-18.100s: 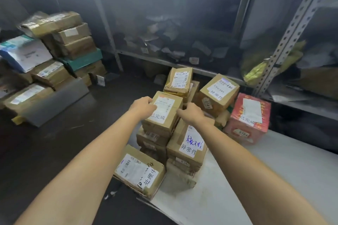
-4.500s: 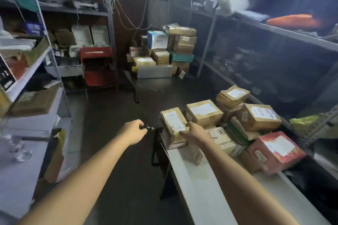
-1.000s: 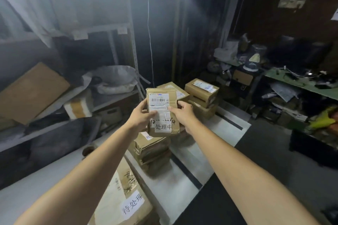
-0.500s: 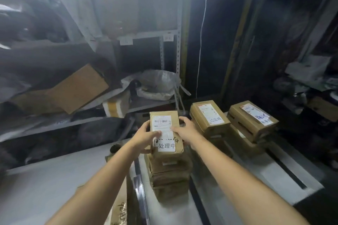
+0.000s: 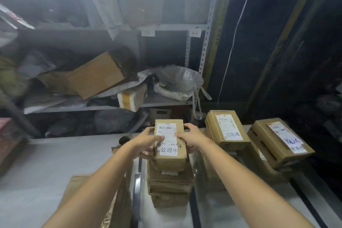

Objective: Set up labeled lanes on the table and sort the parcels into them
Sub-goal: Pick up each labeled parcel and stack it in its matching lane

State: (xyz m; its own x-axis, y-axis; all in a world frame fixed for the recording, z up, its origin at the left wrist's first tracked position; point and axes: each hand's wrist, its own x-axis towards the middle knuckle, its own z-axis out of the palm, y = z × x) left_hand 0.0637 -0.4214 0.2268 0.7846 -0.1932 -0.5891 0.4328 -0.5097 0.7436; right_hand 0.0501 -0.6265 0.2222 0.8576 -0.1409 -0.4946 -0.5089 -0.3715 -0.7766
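A brown cardboard parcel (image 5: pixel 171 157) with a barcode label and a white sticker reading 处理中 lies on top of a stack of brown parcels (image 5: pixel 170 187) on the white table (image 5: pixel 37 172). My left hand (image 5: pixel 148 141) grips its left side, thumb on the label. My right hand (image 5: pixel 190 138) grips its right side. Black tape strips (image 5: pixel 192 207) on the table divide it into lanes. To the right stands a stack topped by a parcel marked 已完成 (image 5: pixel 226 128), and further right a parcel with blue handwriting (image 5: pixel 281 139).
A large flat brown parcel (image 5: pixel 96 203) lies at the lower left under my left arm. Behind the table a metal shelf (image 5: pixel 166 104) carries a tilted cardboard box (image 5: pixel 96 76), a clear plastic bag (image 5: pixel 179 83) and a white foam box (image 5: pixel 131 99).
Over the last second I turned toward the table and lowered the 处理中 parcel with both hands onto the middle stack; both hands still grip it.
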